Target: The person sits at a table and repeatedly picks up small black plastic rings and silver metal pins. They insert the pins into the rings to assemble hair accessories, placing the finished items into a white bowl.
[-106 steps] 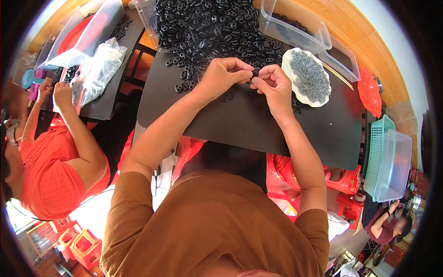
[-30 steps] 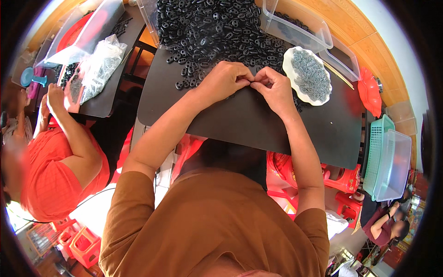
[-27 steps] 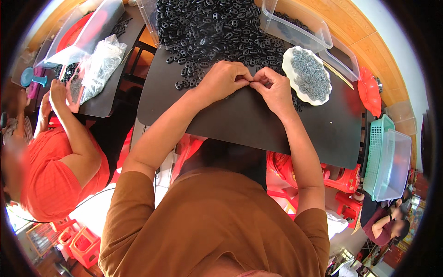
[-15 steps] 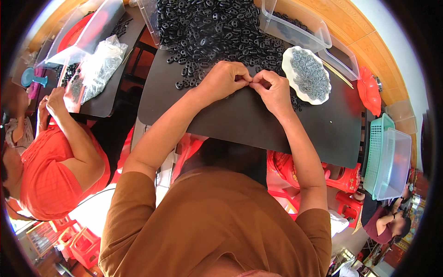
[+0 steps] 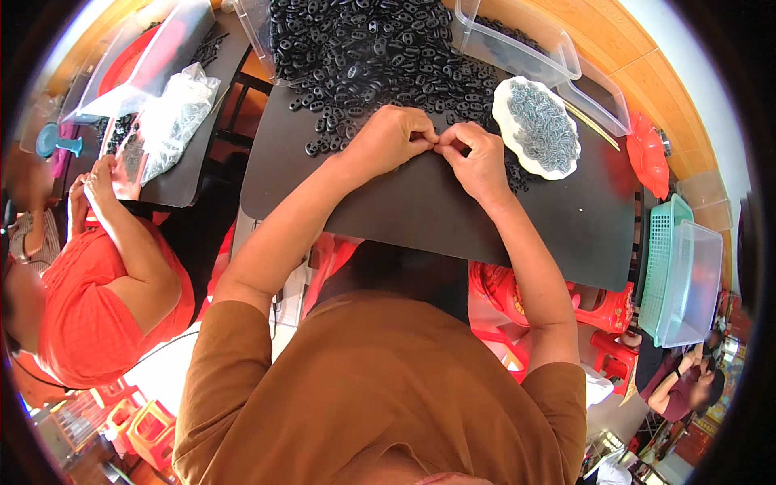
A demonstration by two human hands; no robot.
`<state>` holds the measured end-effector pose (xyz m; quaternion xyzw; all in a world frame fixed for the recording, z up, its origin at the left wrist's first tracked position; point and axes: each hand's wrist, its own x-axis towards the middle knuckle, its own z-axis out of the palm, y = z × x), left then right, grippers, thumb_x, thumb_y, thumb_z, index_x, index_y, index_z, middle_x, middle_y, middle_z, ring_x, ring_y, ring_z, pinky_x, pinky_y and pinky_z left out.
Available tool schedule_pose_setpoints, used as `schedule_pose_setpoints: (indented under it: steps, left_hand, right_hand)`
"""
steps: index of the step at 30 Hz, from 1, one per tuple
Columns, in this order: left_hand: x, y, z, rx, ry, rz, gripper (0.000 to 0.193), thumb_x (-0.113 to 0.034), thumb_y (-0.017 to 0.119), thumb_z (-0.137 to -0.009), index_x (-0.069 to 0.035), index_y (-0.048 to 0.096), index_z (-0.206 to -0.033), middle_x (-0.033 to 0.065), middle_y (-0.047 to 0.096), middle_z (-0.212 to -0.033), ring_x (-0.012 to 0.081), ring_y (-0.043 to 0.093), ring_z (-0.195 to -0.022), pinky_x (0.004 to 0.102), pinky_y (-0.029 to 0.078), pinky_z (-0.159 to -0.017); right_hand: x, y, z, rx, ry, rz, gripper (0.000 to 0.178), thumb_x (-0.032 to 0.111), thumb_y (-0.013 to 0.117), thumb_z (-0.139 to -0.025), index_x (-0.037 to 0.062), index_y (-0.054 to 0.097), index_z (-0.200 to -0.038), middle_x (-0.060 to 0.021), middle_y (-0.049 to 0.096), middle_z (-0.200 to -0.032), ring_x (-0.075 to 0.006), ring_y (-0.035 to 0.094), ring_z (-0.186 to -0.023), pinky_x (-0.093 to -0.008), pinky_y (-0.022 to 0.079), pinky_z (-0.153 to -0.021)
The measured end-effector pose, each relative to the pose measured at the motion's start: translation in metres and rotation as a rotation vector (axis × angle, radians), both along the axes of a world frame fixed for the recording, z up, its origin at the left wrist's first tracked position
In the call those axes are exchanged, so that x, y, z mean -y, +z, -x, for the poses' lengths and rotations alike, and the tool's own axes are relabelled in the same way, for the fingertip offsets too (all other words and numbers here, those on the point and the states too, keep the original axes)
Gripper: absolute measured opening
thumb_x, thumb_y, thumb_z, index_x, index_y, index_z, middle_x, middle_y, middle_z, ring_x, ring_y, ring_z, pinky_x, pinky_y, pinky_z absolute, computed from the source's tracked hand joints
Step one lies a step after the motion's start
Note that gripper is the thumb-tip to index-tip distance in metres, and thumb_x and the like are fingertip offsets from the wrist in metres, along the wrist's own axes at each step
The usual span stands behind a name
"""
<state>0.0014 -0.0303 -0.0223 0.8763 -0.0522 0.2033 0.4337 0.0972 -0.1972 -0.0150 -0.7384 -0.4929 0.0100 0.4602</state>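
Observation:
My left hand [image 5: 394, 139] and my right hand [image 5: 477, 158] meet over the dark table [image 5: 404, 212], fingertips pinched together and touching. Whatever lies between the fingertips is hidden or too small to name. Just beyond them spreads a large heap of small black oval pieces with holes [image 5: 364, 61]. Right of my right hand sits a white scalloped dish [image 5: 503, 121], filled with small grey, shiny slender pieces [image 5: 540, 125]. A few black pieces [image 5: 517, 174] lie between that hand and the dish.
Clear plastic bins [image 5: 517, 48] stand at the back right, near thin sticks [image 5: 590, 123] and a red scalloped dish [image 5: 647, 153]. A green basket [image 5: 664, 259] is beyond the table's right edge. At the left table, a person in red [image 5: 105, 299] works beside a plastic bag [image 5: 182, 117].
My hands stay pinched together in nearly the same place. The person in a dark red top at far right has shifted their arms slightly.

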Motion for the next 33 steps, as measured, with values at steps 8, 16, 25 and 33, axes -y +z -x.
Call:
schedule_pose_setpoints:
  steps: [8,16,25,33]
  left_hand:
    - [-0.001,0.008,0.005,-0.071,0.028,0.14,0.011,-0.004,0.072,-0.083,-0.001,0.074,-0.093,0.0062,0.072,-0.083,0.0119,0.067,-0.073,0.0264,0.053,-0.068]
    - [-0.008,0.02,0.005,0.002,0.176,0.185,0.013,-0.007,0.071,-0.087,-0.003,0.074,-0.099,0.0055,0.073,-0.085,0.0099,0.066,-0.072,0.025,0.053,-0.068]
    - [-0.009,0.009,0.005,0.093,0.117,-0.114,0.013,-0.007,0.073,-0.083,-0.003,0.073,-0.094,0.0099,0.069,-0.091,0.0235,0.067,-0.082,0.0324,0.054,-0.073]
    - [0.009,0.01,-0.001,0.152,0.056,-0.43,0.014,-0.011,0.072,-0.08,-0.003,0.072,-0.091,0.0083,0.068,-0.094,0.0271,0.061,-0.094,0.0361,0.051,-0.086]
  right_hand:
    - [0.005,0.012,-0.012,-0.343,0.047,0.148,0.009,0.002,0.074,-0.077,0.0024,0.066,-0.08,-0.0021,0.066,-0.074,-0.0087,0.06,-0.067,-0.0265,0.049,-0.062]
    - [0.005,0.065,-0.088,-0.54,0.242,0.274,0.016,0.007,0.067,-0.089,0.0024,0.066,-0.104,-0.0023,0.067,-0.087,-0.0085,0.062,-0.077,-0.0238,0.052,-0.07]
    - [-0.02,0.075,-0.133,-0.277,-0.168,-0.299,0.034,0.009,0.072,-0.085,0.0025,0.065,-0.117,-0.0065,0.071,-0.104,-0.0139,0.067,-0.092,-0.0284,0.052,-0.084]
    - [0.038,0.044,-0.119,-0.061,-0.333,0.151,0.015,0.006,0.07,-0.082,0.0022,0.072,-0.097,-0.0055,0.073,-0.086,-0.0114,0.067,-0.081,-0.0268,0.052,-0.075]
